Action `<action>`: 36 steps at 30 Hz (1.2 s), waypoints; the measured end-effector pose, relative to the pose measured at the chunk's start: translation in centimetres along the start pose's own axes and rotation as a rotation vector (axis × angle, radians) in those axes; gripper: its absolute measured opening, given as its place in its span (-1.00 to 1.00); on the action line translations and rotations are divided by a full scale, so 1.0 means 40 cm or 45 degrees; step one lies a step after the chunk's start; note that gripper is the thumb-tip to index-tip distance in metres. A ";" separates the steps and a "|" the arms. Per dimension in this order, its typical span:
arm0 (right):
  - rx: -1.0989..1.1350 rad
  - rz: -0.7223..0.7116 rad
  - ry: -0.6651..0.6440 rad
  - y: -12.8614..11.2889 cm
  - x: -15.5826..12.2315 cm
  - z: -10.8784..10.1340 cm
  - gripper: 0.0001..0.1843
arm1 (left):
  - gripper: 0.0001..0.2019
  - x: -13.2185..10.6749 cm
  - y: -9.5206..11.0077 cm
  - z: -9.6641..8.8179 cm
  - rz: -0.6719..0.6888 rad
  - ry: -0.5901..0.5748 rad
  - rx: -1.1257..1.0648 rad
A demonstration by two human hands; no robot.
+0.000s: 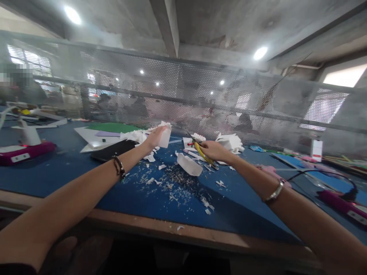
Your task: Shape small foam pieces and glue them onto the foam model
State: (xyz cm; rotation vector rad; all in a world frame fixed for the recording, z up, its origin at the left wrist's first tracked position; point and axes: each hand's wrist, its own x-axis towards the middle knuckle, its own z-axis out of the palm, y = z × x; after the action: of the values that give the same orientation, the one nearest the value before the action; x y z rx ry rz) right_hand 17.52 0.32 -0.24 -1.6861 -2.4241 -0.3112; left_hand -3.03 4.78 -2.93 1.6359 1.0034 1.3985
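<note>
Here's the left hand (155, 138), out toward the table's back edge, closed around a white paper-like piece (165, 134) and holding it upright, seemingly to keep its broad face clear of the litter. Across from it, the right hand (210, 149) wraps a yellow-handled tool (204, 154), pliers by the look of it, nose toward the back edge, a grip that probably leaves the tips free. Between the hands, slightly nearer the table's front edge (160, 224), sits a loose white block (189, 165), with shredded scraps (174, 187) scattered around it; a white heap (231, 142) rests by the back edge, perhaps parked there for working room. Over at the right end, a phone-like screen (317, 150) stands upright, presumably for viewing, with a red patch but its writing too small to read. The magenta power strip (31, 152) at the left end shows no legible brand.
</note>
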 end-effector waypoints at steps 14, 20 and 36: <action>-0.255 -0.227 -0.075 -0.152 0.267 0.052 -0.68 | -0.69 -0.028 -0.032 -0.066 0.066 -0.105 1.819; -0.192 -0.295 -0.268 -0.117 0.243 0.022 -0.57 | -0.72 -0.037 -0.003 -0.047 0.166 -0.134 1.934; -0.016 -0.838 -0.446 -0.057 -0.021 0.039 -0.52 | -0.57 -0.054 0.050 -0.009 0.483 -0.992 1.302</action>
State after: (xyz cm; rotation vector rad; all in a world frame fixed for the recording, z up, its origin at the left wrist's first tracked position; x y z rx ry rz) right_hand 15.62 -0.78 -2.11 -0.9510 -3.1936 -0.1111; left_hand -3.42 2.00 -1.94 2.8998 0.9788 0.2373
